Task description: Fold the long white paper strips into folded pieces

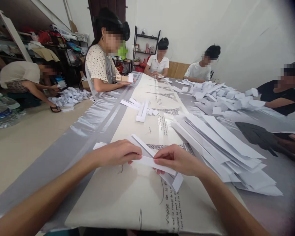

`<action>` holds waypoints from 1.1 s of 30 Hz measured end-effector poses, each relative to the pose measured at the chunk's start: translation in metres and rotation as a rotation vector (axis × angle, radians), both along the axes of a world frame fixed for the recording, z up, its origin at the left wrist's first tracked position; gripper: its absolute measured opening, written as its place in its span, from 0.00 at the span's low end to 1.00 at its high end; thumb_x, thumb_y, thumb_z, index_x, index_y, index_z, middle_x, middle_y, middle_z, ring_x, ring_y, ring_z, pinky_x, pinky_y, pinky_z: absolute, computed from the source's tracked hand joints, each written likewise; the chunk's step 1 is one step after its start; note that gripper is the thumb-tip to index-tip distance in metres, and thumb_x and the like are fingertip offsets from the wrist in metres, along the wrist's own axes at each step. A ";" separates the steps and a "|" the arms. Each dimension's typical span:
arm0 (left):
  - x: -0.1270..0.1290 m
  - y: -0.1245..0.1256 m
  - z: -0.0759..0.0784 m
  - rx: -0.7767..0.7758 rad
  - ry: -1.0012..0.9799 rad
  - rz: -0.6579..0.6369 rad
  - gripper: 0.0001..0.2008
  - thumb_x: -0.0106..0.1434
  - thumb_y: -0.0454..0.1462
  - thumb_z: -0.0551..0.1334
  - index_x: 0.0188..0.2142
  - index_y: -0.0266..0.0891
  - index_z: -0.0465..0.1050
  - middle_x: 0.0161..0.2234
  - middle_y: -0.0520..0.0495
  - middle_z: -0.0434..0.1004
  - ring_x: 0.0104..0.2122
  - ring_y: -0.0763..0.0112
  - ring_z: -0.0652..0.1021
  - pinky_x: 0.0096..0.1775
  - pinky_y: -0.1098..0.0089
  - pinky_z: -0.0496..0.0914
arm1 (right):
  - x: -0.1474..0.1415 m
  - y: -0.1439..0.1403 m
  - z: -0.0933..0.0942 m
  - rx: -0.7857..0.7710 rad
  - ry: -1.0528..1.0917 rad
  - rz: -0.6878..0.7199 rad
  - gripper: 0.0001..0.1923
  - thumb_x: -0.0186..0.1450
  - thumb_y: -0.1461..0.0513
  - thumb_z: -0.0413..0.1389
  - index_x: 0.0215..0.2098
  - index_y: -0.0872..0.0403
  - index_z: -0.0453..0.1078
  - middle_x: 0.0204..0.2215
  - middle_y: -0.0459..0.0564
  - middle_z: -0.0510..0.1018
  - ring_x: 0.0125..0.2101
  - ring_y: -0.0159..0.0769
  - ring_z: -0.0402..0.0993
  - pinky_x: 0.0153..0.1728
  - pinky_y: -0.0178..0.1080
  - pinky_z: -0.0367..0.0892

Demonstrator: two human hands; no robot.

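Between my hands, just above the table runner, is a strip of white paper (147, 161). My left hand (120, 153) pinches its left end with thumb and fingers. Further right along the same strip, my right hand (173, 159) grips it, fingertips partly underneath. Under and behind it another folded white strip (143, 146) slants away, and a bent paper end (177, 182) shows below my right hand. Whether these pieces join the held strip I cannot tell. To the right of my right hand lies a fanned stack of long white paper strips (218, 150).
A printed cream runner (108, 200) covers the table's middle. Folded strips (142, 110) lie ahead, and a heap of folded papers (216, 93) lies at the far right. Several people sit or stand around the table; another person crouches by a paper pile (70, 96) on the floor.
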State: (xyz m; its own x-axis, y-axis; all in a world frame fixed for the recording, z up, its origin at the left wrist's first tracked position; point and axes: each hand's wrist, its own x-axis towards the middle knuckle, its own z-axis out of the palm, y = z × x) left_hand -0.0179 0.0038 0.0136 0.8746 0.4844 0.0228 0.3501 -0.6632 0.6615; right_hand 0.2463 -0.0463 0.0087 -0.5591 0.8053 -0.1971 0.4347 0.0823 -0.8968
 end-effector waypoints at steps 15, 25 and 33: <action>0.004 -0.005 -0.012 0.154 0.039 0.103 0.14 0.71 0.48 0.57 0.47 0.46 0.75 0.34 0.49 0.77 0.32 0.64 0.75 0.33 0.70 0.59 | 0.003 0.006 -0.005 0.030 0.140 -0.161 0.18 0.66 0.53 0.62 0.52 0.49 0.79 0.27 0.47 0.81 0.24 0.32 0.74 0.29 0.38 0.71; -0.004 0.003 -0.026 0.510 0.018 0.080 0.20 0.75 0.50 0.50 0.55 0.44 0.71 0.40 0.47 0.79 0.34 0.64 0.77 0.38 0.68 0.64 | 0.003 0.004 -0.006 0.086 0.119 -0.190 0.18 0.63 0.53 0.65 0.51 0.46 0.79 0.27 0.46 0.81 0.26 0.32 0.74 0.29 0.38 0.69; -0.001 0.009 -0.030 1.006 0.071 -0.004 0.19 0.78 0.43 0.47 0.60 0.35 0.63 0.34 0.49 0.76 0.28 0.67 0.75 0.33 0.66 0.66 | 0.006 0.008 -0.011 0.039 0.167 -0.182 0.20 0.62 0.53 0.66 0.52 0.45 0.79 0.24 0.47 0.81 0.25 0.33 0.73 0.31 0.39 0.69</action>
State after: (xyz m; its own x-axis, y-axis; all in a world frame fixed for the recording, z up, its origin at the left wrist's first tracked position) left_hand -0.0187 0.0123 -0.0163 0.8913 0.2655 0.3675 0.3634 -0.9031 -0.2287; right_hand 0.2526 -0.0385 -0.0026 -0.4263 0.9009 -0.0812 0.2913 0.0518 -0.9552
